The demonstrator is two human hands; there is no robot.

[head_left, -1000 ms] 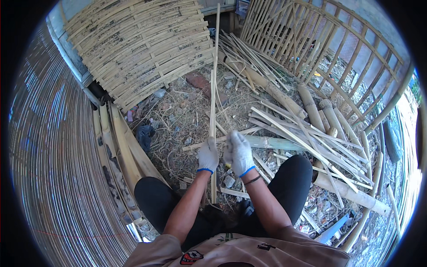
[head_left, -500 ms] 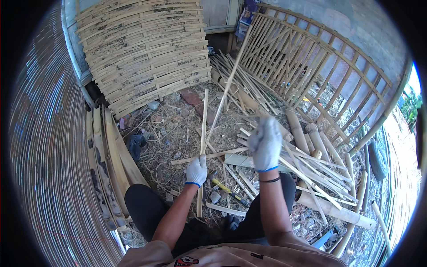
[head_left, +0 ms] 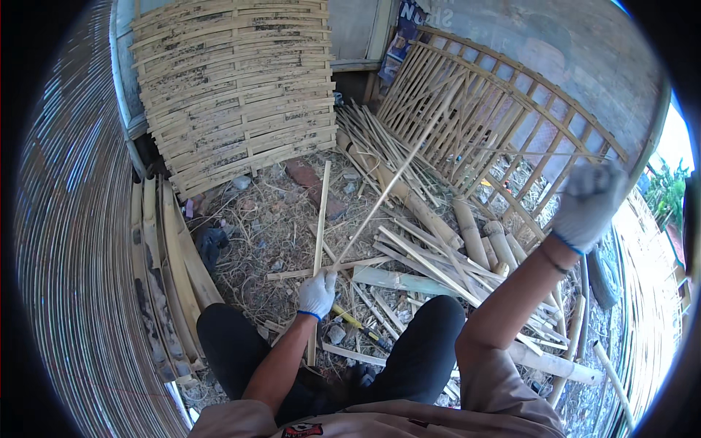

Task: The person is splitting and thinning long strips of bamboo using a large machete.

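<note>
A pale bamboo strip (head_left: 321, 219) is gripped in the gloved left hand (head_left: 318, 294), with length left showing above and below the fist, a second strip (head_left: 397, 173) is slanted up rightward from beside it, and whether anything is held by the raised right hand (head_left: 588, 208) cannot be told.

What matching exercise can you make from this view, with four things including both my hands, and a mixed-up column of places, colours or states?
Column one:
1. Left hand
2. Woven panel
3. Long-handled tool
4. Right hand

Column two:
A. Yellow and black
B. Held far out to the right
C. Closed on a pale bamboo strip
D. At the upper left of the view

Right pairs: 1-C, 2-D, 3-A, 4-B.
</note>
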